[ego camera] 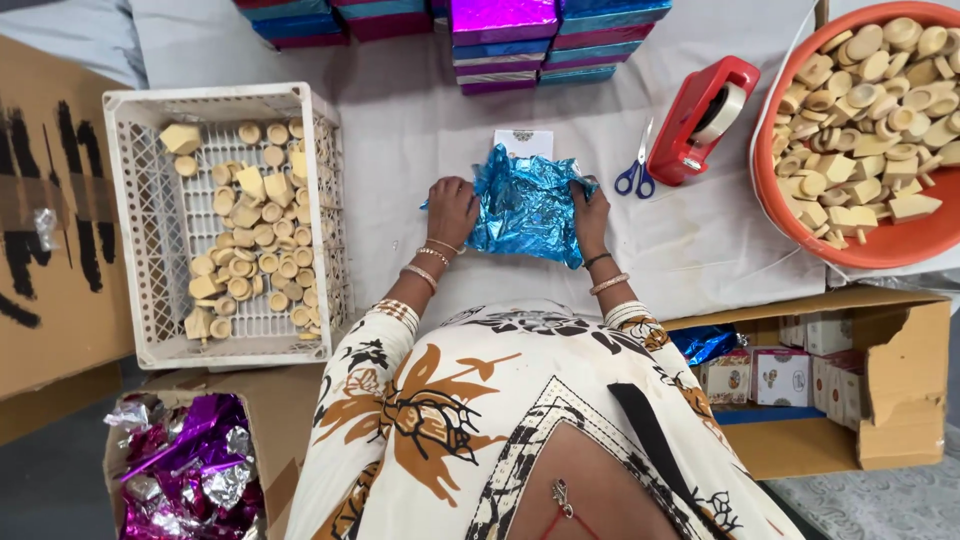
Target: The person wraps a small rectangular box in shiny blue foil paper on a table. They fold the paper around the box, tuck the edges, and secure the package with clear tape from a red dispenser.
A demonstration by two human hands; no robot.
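Both hands, left hand [452, 210] and right hand [590, 215], grip the crumpled blue foil sheet [525, 205] at its side edges; it lies mid-bench [700, 250], long axis running left-right, beside the scissors [636, 172].

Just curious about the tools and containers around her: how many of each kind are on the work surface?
Scissors: 1
Tape dispenser: 1
White crate: 1
Orange tub: 1
Blue foil sheet, held by left hand and right hand: 1
Total: 5
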